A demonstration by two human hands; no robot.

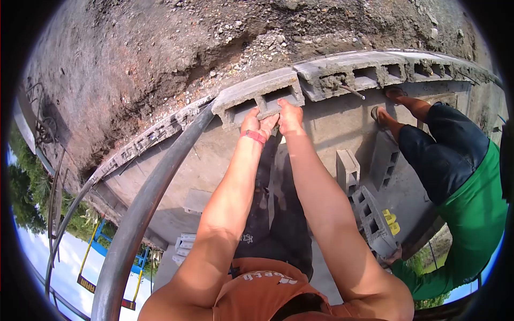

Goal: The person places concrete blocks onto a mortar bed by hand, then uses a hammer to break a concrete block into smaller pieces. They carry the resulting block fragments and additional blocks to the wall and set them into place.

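Both my arms reach out to a grey hollow concrete block (257, 96) that sits on top of a block wall. My left hand (251, 122), with a red band at the wrist, grips the block's near face by its left hollow. My right hand (289, 115) holds the same face by the right hollow. The block lies slightly out of line with the neighbouring laid block (342, 75), which has mortar on it and a metal rod sticking out.
Bare earth with stones (160, 53) lies beyond the wall. A thick grey pipe (144, 214) runs along my left. Loose concrete blocks (369, 219) lie on the slab. A person in a green shirt and dark shorts (460, 187) stands at the right, a hand on one block.
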